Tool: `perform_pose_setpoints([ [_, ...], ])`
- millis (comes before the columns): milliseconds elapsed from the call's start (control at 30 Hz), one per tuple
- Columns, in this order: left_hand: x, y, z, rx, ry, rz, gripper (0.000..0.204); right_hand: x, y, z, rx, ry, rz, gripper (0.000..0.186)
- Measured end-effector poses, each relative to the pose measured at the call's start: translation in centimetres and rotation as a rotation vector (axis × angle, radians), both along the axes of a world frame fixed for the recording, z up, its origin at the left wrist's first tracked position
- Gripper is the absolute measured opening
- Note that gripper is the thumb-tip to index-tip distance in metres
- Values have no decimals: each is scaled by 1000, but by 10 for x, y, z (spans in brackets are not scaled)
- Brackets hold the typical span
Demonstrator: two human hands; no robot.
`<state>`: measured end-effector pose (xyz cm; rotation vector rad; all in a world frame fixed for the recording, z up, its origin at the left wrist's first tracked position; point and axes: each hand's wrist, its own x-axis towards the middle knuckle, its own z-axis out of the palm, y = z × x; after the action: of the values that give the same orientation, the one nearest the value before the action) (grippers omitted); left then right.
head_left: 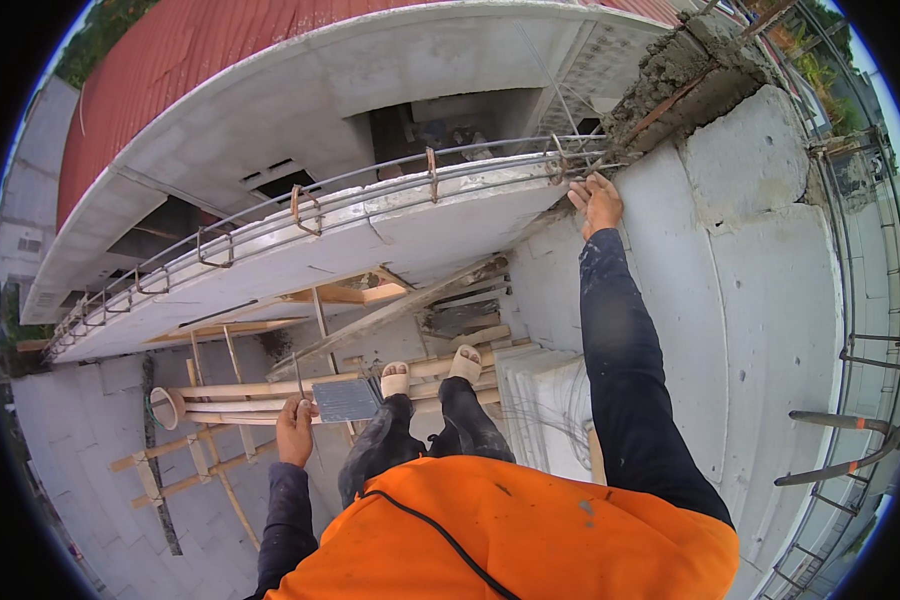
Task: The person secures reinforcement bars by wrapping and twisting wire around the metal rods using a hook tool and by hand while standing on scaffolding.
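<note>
Hands part-curled, at rod and rebar

A red ribbed roof tops the pale building opposite.

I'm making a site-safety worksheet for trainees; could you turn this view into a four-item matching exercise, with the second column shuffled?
Column one
1. Left hand
2. Right hand
3. Long-handled tool
4. Corrugated roof

Column two
A. Red, at the picture's upper left
B. At the picture's far right, with orange bands
C. Holding a thin rod
D. Raised to the rebar, near rough grey concrete

Right pairs: 1-C, 2-D, 3-B, 4-A
</note>
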<state>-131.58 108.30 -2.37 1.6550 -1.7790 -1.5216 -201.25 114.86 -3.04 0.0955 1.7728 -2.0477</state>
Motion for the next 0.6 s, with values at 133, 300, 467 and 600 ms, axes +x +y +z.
perform_pose_setpoints([
  [133,5,11,-15,32,12,-30,21,4,0,-2,-76,-68,-18,34],
  [300,16,17,-34,-5,-42,-86,22,-15,14,-18,-179,-133,-1,29],
  [467,24,23,-49,-17,-29,-82,22,-25,19,-17,-184,-192,31,27],
  [600,45,37,-61,-4,-87,-38,22,-16,-4,-20,-125,-114,37,26],
])
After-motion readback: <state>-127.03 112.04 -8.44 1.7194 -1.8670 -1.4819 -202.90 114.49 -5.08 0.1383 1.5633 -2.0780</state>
